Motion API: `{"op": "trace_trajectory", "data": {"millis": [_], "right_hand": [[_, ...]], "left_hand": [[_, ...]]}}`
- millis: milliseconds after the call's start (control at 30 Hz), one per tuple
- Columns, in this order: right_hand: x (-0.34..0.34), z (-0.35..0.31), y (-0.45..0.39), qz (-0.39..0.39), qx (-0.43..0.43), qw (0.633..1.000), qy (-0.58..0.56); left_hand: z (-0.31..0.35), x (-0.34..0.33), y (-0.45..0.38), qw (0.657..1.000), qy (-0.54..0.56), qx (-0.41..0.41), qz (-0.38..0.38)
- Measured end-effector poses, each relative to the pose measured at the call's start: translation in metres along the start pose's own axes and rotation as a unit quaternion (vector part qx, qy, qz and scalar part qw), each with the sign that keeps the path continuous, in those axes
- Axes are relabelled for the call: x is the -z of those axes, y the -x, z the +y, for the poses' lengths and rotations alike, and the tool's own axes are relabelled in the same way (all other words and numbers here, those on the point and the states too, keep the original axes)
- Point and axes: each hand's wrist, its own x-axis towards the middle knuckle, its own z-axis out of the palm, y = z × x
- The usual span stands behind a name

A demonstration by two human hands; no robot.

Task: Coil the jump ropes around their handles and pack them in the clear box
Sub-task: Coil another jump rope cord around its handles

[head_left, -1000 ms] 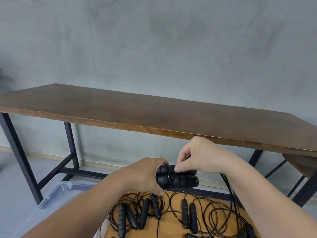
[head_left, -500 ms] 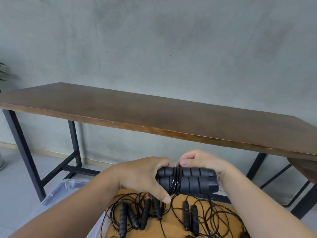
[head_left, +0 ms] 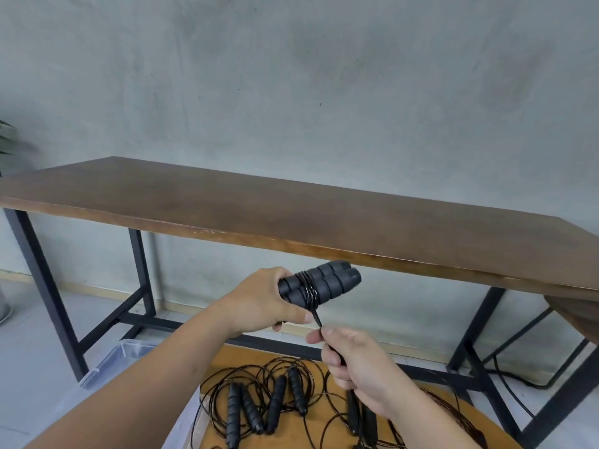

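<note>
Right hand (head_left: pixel 359 367) nearest, clenched around the free tail of the rope (head_left: pixel 317 317), thumb and forefinger pinching it just below the bundle. Tail drawn taut, running up and left to the wound turns. Left hand (head_left: pixel 262 303) just beyond and left of the right hand, grasping the butt end of the paired black foam handles (head_left: pixel 324 281); handles side by side, tilted up to the right, several turns of rope banded around their middle. Bundle held in open air, apart from every surface, its far tips seen just below the near edge of the long wooden table (head_left: pixel 291 215).

Below the right hand: round light-wood surface (head_left: pixel 291 429), its curved far rim visible, covered with loose jump ropes (head_left: pixel 275 400), black handles lying amid tangled loops, some loops reaching the rim. Left of that surface, touching or just beside it: clear box (head_left: pixel 107 364), only one corner and part of its rim in view, contents not discernible.

Beyond the right hand: black metal table legs and a low crossbar, open floor between them. Black cable (head_left: pixel 518 380) on the floor to the far right. Grey wall behind the table.
</note>
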Motion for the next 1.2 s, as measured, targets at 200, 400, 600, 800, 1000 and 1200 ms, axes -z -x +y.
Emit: {"op": "trace_trajectory", "data": {"millis": [200,400,600,800,1000,1200], "right_hand": [[-0.006,-0.02,0.012,0.048,0.072,0.914,0.397],[0.0,-0.06,0.019,0.056,0.101,0.837,0.535],[0.011,-0.099,0.016,0.023,0.092,0.839,0.536],[0.022,-0.109,0.0,-0.018,0.117,0.853,0.508],[0.038,-0.114,-0.007,-0.068,0.136,0.88,0.45],[0.056,-0.096,-0.018,-0.077,0.107,0.944,0.302]], "left_hand": [[-0.023,-0.006,-0.009,0.989,-0.143,0.009,0.022],[-0.025,-0.01,-0.005,0.973,-0.226,-0.018,-0.035],[-0.015,-0.016,0.002,0.93,-0.355,-0.075,-0.063],[-0.01,-0.022,0.005,0.882,-0.45,-0.142,-0.022],[-0.012,-0.027,0.009,0.899,-0.401,-0.178,0.011],[-0.002,-0.029,0.018,0.903,-0.369,-0.22,0.013]]}}
